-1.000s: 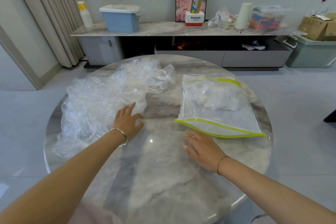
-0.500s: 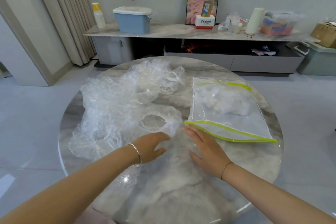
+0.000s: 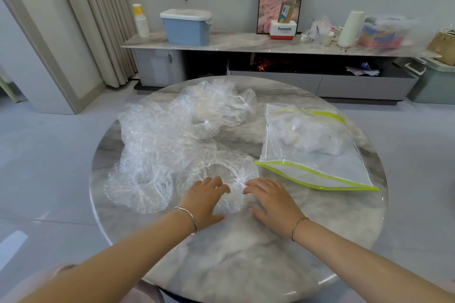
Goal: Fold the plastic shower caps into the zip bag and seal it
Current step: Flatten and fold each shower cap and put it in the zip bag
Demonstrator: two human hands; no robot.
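Zip bag lies lengthwise front-to-back, mouth at near end

We see a round grey marble-look table, polished and glossy; clear thin-plastic shower caps, crinkled and shiny; a smooth clear plastic zip bag with yellow-green trim; a shiny thin metal bangle.

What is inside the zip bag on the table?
Inside the zip bag, a crumpled whitish wad lies toward its far end; the near part looks empty. How many pieces the wad holds cannot be told.
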